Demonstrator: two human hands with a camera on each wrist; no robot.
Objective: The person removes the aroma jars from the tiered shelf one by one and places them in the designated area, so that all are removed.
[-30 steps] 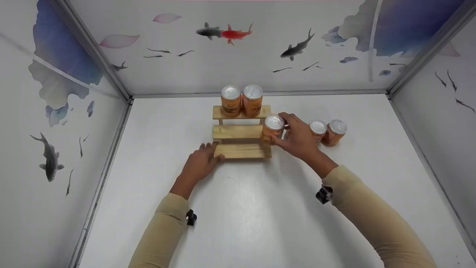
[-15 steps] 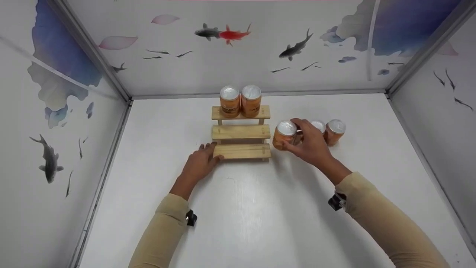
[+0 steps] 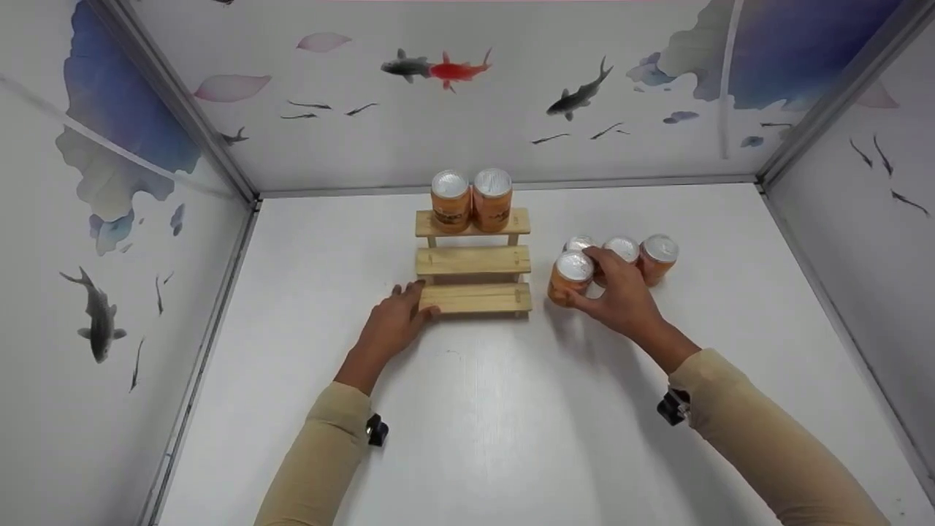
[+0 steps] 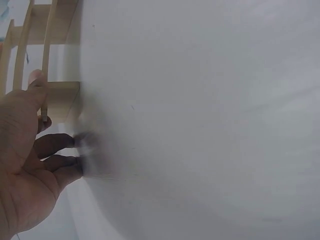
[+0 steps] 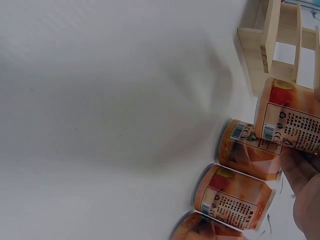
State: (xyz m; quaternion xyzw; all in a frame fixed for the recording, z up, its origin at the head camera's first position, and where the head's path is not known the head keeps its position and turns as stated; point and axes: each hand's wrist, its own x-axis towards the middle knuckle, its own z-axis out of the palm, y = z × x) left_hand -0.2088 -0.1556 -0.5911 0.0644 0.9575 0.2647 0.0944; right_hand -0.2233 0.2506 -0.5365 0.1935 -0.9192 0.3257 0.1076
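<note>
**Right hand on the nearest can, left hand steadying the stepped rack**

The right hand (image 3: 621,292) curls round an orange can (image 3: 571,277) with a silvery lid, thumb on the near side and fingers over the far side, close under the rim. The can is upright on the white bench (image 3: 497,409), just right of the wooden step rack (image 3: 473,261) and at the near left corner of a cluster of three more cans (image 3: 630,252) that sit touching or nearly touching it. In the right wrist view the held can (image 5: 290,117) shows a printed paper-like label with barcodes, and its neighbours (image 5: 235,197) crowd beside it.

The left hand (image 3: 394,321) lies flat and relaxed on the bench, fingers spread, with the thumb and fingertips against the left end of the rack's lowest step (image 4: 62,95).

The can looks stiff and round, likely light to moderate in weight, with a smooth label that could slip; a wrap round the sides below the lid seems the surest hold. Two cans (image 3: 471,199) occupy the top step, side by side and touching; the middle and lowest steps are bare.

Room is tight to the right, where the cluster sits, and the rack's right end is near on the left. The near bench is wide open; the enclosure walls (image 3: 131,241) are well apart from both hands.
</note>
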